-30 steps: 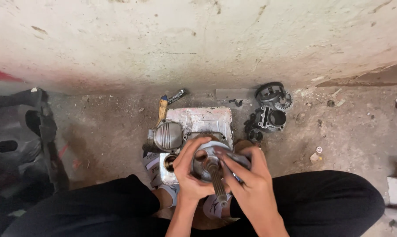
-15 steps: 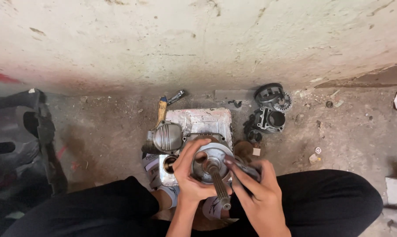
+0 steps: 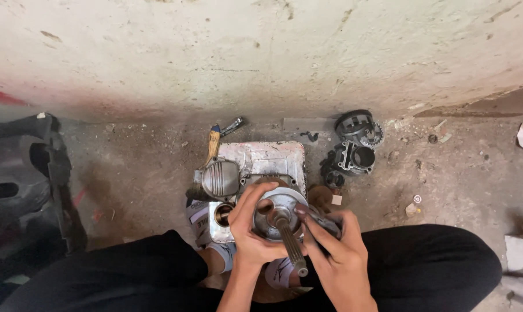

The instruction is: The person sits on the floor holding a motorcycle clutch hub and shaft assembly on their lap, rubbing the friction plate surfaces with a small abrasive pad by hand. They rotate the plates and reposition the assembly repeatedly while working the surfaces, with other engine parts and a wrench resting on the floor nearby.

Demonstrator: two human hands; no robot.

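My left hand grips the left rim of a round grey metal engine part with a splined shaft that points toward me. My right hand holds the part's right side, its fingers wrapped over a dark piece there. Both hands hold the part just above a dented metal tray on the ground, between my knees in black trousers.
A finned grey cover and a small block with a bore lie left of the hands. A wooden-handled tool lies behind the tray. Dark engine parts and a sprocket housing sit at the right. Black plastic panels stand at the left, before a plaster wall.
My right hand has slid a little down and to the right along the part. The shaft now sticks out more clearly between my hands.
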